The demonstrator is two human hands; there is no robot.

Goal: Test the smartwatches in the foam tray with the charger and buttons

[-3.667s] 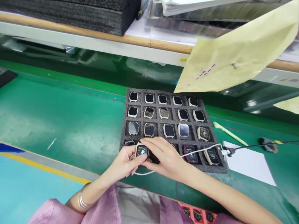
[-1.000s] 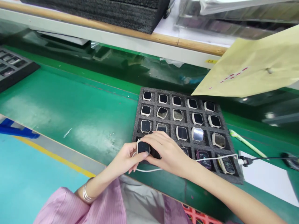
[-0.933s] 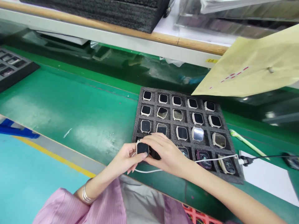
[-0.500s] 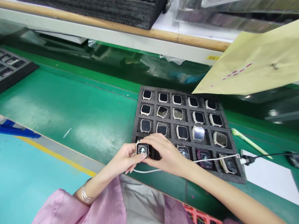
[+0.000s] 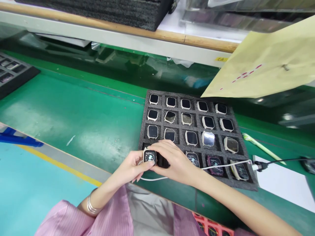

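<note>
A smartwatch (image 5: 150, 157) without a strap, its screen lit with a dial, is held over the near left corner of a dark foam tray (image 5: 180, 137). My left hand (image 5: 135, 166) grips it from the left, thumb lying on the lower screen. My right hand (image 5: 173, 160) curves round its right side, fingers at the top edge and thumb near the lower right corner. Strapless watches, several of them, sit in the tray's compartments, mostly with dark screens. A white cable (image 5: 154, 179) runs from beneath my left hand, passes behind my right wrist and crosses the front row.
A green pen (image 5: 262, 147) and white paper (image 5: 285, 185) lie right of the tray, near a black plug lead (image 5: 283, 161). A yellow sheet (image 5: 261, 65) hangs from the shelf (image 5: 118, 34). Another foam tray (image 5: 17, 82) stands far left. A red tray (image 5: 209, 226) shows below the table edge.
Both hands keep their hold on the watch with almost no movement. The view has shifted very slightly.
</note>
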